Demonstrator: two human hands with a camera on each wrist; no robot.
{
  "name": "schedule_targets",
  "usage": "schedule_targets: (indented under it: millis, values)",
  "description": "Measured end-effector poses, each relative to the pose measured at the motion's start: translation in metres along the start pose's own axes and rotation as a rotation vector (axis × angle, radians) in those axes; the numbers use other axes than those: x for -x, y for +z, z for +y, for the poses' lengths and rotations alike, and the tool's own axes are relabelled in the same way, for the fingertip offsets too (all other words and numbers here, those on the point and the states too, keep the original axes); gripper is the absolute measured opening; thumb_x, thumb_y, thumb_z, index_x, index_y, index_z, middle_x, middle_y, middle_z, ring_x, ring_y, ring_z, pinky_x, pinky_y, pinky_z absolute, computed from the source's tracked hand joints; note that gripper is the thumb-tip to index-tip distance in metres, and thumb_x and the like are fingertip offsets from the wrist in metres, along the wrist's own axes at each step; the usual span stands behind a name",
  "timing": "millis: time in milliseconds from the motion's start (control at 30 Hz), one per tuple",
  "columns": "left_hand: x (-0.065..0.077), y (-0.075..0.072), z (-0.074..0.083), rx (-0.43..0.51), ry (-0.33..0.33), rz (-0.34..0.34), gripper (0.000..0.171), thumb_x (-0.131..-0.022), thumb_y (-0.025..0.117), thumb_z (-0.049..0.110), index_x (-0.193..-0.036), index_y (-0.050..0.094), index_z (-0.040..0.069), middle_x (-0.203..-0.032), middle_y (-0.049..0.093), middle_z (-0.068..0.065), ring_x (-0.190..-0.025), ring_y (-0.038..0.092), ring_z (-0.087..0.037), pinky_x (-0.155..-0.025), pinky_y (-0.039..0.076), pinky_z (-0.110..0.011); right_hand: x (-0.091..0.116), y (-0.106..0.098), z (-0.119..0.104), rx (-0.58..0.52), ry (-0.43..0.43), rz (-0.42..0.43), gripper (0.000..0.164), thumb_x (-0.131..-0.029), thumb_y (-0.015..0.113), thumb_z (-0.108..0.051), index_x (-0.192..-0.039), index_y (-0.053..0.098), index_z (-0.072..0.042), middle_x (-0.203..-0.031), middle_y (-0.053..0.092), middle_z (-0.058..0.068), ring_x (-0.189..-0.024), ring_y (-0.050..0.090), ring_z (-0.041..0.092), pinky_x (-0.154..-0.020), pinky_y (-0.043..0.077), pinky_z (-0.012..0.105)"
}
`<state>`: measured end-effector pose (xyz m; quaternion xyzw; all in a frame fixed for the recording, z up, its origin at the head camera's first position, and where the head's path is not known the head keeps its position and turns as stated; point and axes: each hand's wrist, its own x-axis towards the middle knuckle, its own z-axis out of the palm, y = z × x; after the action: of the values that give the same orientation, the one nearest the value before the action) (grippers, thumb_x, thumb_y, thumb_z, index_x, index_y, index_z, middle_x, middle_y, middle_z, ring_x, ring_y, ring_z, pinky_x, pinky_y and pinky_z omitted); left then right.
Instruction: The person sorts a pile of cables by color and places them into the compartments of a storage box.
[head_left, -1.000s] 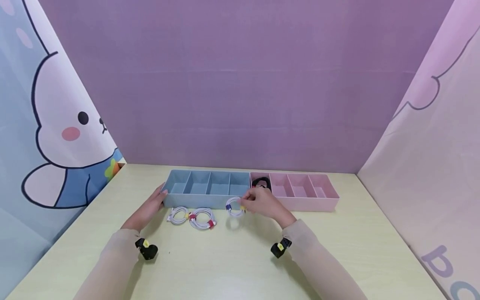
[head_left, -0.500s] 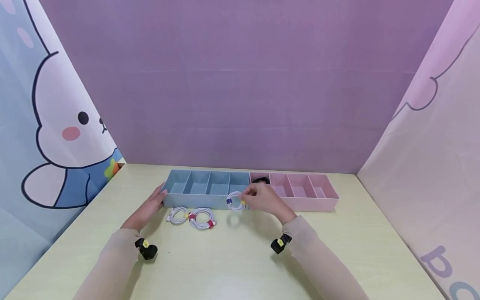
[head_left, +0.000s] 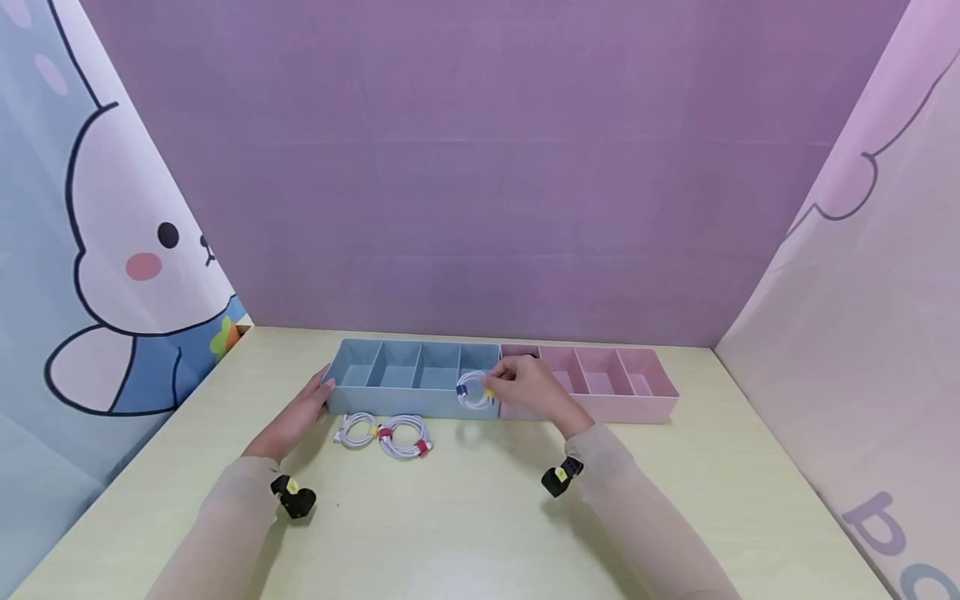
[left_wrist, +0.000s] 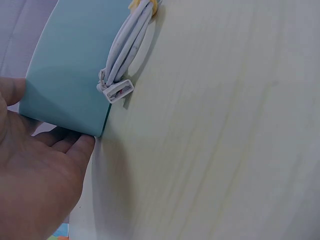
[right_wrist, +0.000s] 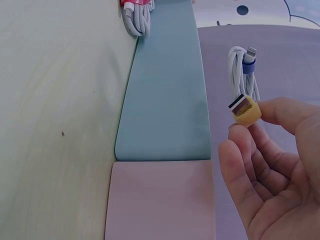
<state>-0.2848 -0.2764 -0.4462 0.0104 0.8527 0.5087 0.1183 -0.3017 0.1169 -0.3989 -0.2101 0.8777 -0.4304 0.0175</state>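
Note:
My right hand (head_left: 528,387) pinches a coiled white charging cable (head_left: 474,392) between thumb and fingers, level with the front rim of the blue divided box (head_left: 412,402). In the right wrist view the cable (right_wrist: 242,75) shows a blue tie, a yellow tie at the fingertips, a USB plug and a smaller metal plug. My left hand (head_left: 300,412) holds the left end of the blue box, thumb at the rim and fingers against the end wall (left_wrist: 70,100). Two more coiled white cables lie before the box, one with a yellow tie (head_left: 356,431), one with red ties (head_left: 405,437).
A pink divided box (head_left: 622,408) adjoins the blue box on the right. My right hand mostly hides its leftmost compartment, where a bit of something dark shows. A purple backdrop (head_left: 480,167) stands behind the table (head_left: 450,525), with printed cloths on both sides.
My right hand has raised the cable from in front of the blue box's wall to its rim, slightly rightward. The left hand and the two lying cables have stayed put.

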Motion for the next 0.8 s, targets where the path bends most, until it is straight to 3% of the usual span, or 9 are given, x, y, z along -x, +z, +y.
schedule_targets:
  millis: [300, 500, 700, 800]
  values:
    - [0.000, 0.001, 0.001, -0.008, -0.014, -0.003, 0.067, -0.108, 0.016, 0.052, -0.160, -0.014, 0.024, -0.166, -0.014, -0.016, -0.150, -0.008, -0.042, -0.118, 0.007, -0.064, -0.003, -0.001, 0.003, -0.029, 0.007, -0.013, 0.016, -0.096, 0.071, -0.030, -0.091, 0.073, -0.015, -0.079, 0.066, 0.002, -0.068, 0.060, 0.019, -0.063, 0.053, 0.033]
    - [0.001, 0.000, 0.001, -0.003, -0.011, -0.006, 0.067, -0.108, 0.017, 0.052, -0.160, -0.015, 0.024, -0.166, -0.014, -0.016, -0.150, -0.008, -0.043, -0.117, 0.007, -0.064, -0.007, -0.004, 0.002, -0.081, -0.024, -0.026, 0.021, -0.097, 0.069, -0.027, -0.096, 0.074, -0.007, -0.081, 0.068, 0.005, -0.070, 0.062, 0.023, -0.067, 0.057, 0.042]
    - [-0.001, 0.001, -0.001, -0.009, -0.021, -0.004, 0.067, -0.108, 0.016, 0.053, -0.160, -0.015, 0.024, -0.166, -0.014, -0.016, -0.149, -0.007, -0.043, -0.117, 0.008, -0.064, -0.013, -0.011, 0.000, -0.107, 0.000, -0.032, 0.020, -0.097, 0.069, -0.028, -0.094, 0.072, -0.009, -0.083, 0.069, 0.009, -0.079, 0.066, 0.038, -0.075, 0.057, 0.055]
    - [-0.001, 0.001, -0.001, -0.013, -0.019, -0.004, 0.067, -0.108, 0.016, 0.053, -0.160, -0.015, 0.024, -0.166, -0.014, -0.016, -0.149, -0.007, -0.044, -0.117, 0.008, -0.063, -0.015, -0.013, -0.003, -0.079, 0.015, -0.028, 0.020, -0.097, 0.069, -0.029, -0.094, 0.071, -0.010, -0.085, 0.069, 0.010, -0.080, 0.067, 0.038, -0.073, 0.058, 0.050]
